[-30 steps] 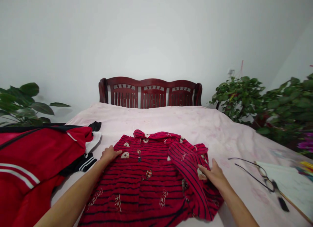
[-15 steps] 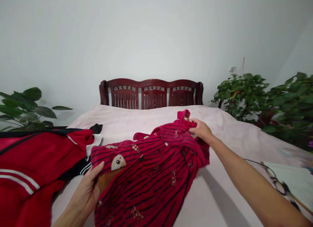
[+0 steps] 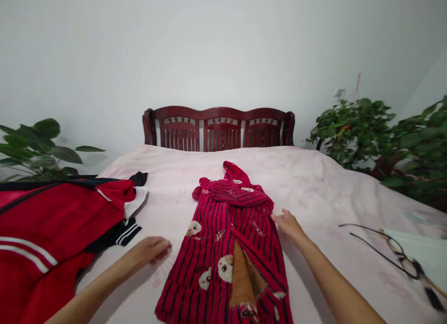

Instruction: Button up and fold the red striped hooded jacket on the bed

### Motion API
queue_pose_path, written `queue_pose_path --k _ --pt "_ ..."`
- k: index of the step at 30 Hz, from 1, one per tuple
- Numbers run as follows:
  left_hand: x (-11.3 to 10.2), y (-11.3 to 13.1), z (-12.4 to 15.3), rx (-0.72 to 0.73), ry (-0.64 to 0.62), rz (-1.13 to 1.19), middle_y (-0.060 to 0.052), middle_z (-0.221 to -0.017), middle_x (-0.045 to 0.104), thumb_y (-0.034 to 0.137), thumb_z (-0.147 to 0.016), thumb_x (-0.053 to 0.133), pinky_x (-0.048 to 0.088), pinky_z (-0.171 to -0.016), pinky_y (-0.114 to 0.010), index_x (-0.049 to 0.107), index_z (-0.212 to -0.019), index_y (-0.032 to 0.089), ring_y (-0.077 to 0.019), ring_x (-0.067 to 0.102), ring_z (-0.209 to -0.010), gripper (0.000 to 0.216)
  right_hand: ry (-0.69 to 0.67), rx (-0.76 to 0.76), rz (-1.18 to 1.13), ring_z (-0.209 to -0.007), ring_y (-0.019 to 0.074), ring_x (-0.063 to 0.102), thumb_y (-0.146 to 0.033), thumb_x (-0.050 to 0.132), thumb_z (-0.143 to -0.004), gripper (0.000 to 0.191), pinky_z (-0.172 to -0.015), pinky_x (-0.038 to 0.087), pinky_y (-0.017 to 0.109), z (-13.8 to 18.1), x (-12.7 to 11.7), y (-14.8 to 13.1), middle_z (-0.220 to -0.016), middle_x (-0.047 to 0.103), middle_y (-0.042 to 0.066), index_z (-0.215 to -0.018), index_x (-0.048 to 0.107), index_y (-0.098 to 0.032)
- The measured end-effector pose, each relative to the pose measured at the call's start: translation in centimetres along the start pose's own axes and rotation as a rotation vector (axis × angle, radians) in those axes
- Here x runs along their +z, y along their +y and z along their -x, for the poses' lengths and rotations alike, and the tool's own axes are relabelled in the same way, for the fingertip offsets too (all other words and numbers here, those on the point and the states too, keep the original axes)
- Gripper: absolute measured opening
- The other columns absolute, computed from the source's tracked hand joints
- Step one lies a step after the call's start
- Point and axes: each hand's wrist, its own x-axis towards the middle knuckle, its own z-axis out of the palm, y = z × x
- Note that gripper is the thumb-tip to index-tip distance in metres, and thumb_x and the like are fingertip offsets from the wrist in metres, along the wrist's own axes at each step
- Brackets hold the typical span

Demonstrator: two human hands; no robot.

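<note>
A dark-striped red pajama top (image 3: 213, 231) lies in the middle of the bed, with pale cartoon faces printed on it. Its sleeves are folded across the upper part, and the front gapes low down, showing a brown fleece lining (image 3: 240, 280). To its left, my left hand (image 3: 153, 249) hovers just above the sheet, fingers loosely bent and holding nothing. My right hand (image 3: 289, 224) is beside the top's right edge, thumb and fingers apart; whether a fingertip touches the cloth I cannot tell.
Red and black clothes with white stripes (image 3: 45, 231) are piled on the left. Eyeglasses (image 3: 401, 256) lie at the right by a pale sheet-like item (image 3: 419, 249). The pink bedsheet (image 3: 314, 193) reaches a wooden headboard (image 3: 221, 128). Leafy plants (image 3: 352, 128) stand at both sides.
The pajama top, held up and slanted in both hands before, now lies flat and straight on the bed. Both hands have let go; the left moved up and outward, the right lower.
</note>
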Motion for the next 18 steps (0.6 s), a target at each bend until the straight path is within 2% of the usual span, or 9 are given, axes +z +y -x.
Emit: queue_pose_path --k 2,4,6,8,9,12,14,16,18 --pt "1.3 2.1 -3.4 0.036 0.002 -0.015 0.004 -0.052 0.052 0.053 -0.061 0.076 0.035 -0.051 -0.023 0.06 -0.064 0.016 -0.0126 0.05 -0.053 0.041 -0.057 -0.027 -0.059 -0.116 0.0307 0.06 -0.051 0.059 -0.077 0.073 -0.099 0.046 0.042 1.9 1.2 2.1 -0.124 0.062 0.021 -0.134 0.048 -0.006" --pt "3.6 4.0 -5.7 0.045 -0.097 0.079 0.003 -0.055 0.055 0.054 -0.061 0.076 0.038 -0.054 -0.024 0.059 -0.069 0.016 -0.0135 0.053 -0.055 0.042 -0.13 -0.13 -0.209 -0.116 0.0294 0.061 -0.052 0.064 -0.072 0.073 -0.101 0.046 0.043 3.5 2.4 2.5 -0.124 0.064 0.017 -0.131 0.05 -0.011" --pt "6.2 5.3 -6.9 0.05 -0.215 0.15 0.0 -0.061 0.061 0.05 -0.06 0.076 0.042 -0.057 -0.026 0.061 -0.078 0.016 -0.0161 0.058 -0.059 0.042 -0.224 -0.225 -0.401 -0.115 0.0291 0.061 -0.046 0.07 -0.065 0.073 -0.101 0.047 0.043 4.4 3.1 1.8 -0.123 0.066 0.014 -0.129 0.052 -0.014" --pt "7.6 6.0 -7.4 0.079 -0.267 0.172 -0.002 -0.064 0.064 0.042 -0.058 0.077 0.043 -0.057 -0.027 0.063 -0.087 0.014 -0.018 0.06 -0.061 0.042 -0.302 -0.209 -0.542 -0.109 0.0288 0.065 -0.036 0.068 -0.063 0.07 -0.097 0.05 0.042 4.2 2.4 0.8 -0.117 0.07 0.012 -0.128 0.054 -0.014" --pt "7.7 6.1 -7.5 0.1 -0.272 0.183 -0.002 -0.066 0.065 0.038 -0.058 0.077 0.044 -0.057 -0.027 0.064 -0.092 0.014 -0.0184 0.061 -0.062 0.044 -0.316 -0.159 -0.58 -0.104 0.0285 0.067 -0.032 0.066 -0.064 0.069 -0.093 0.052 0.042 3.7 1.4 0.4 -0.112 0.071 0.011 -0.129 0.053 -0.014" --pt "5.4 5.8 -7.9 0.172 -0.155 0.132 0.001 -0.07 0.067 0.026 -0.054 0.074 0.046 -0.06 -0.027 0.06 -0.11 0.013 -0.0181 0.062 -0.064 0.059 -0.185 -0.042 -0.515 -0.094 0.0261 0.07 -0.024 0.059 -0.067 0.074 -0.089 0.053 0.04 1.0 -2.7 0.2 -0.108 0.072 0.011 -0.139 0.044 -0.012" --pt "3.0 5.1 -8.1 0.202 -0.017 0.006 0.003 -0.068 0.065 0.025 -0.053 0.073 0.046 -0.06 -0.027 0.057 -0.12 0.013 -0.0178 0.062 -0.063 0.07 -0.061 -0.088 -0.288 -0.102 0.0258 0.067 -0.022 0.06 -0.07 0.069 -0.095 0.049 0.039 -0.7 -4.9 0.7 -0.115 0.069 0.013 -0.137 0.047 -0.012" --pt "1.3 3.9 -7.9 0.181 0.048 -0.109 0.002 -0.068 0.065 0.031 -0.056 0.074 0.046 -0.059 -0.028 0.056 -0.126 0.012 -0.0197 0.063 -0.064 0.074 -0.027 -0.14 0.01 -0.111 0.0273 0.063 -0.021 0.06 -0.073 0.057 -0.099 0.046 0.04 -1.1 -5.8 1.0 -0.12 0.066 0.015 -0.129 0.056 -0.012" --pt "0.6 2.5 -7.1 0.132 0.061 -0.145 -0.003 -0.075 0.069 0.042 -0.061 0.074 0.05 -0.066 -0.032 0.054 -0.129 0.009 -0.0241 0.067 -0.073 0.079 0.016 -0.2 0.273 -0.116 0.0308 0.058 -0.019 0.059 -0.076 0.05 -0.101 0.043 0.045 0.3 -5.5 0.6 -0.125 0.062 0.018 -0.126 0.059 -0.011"
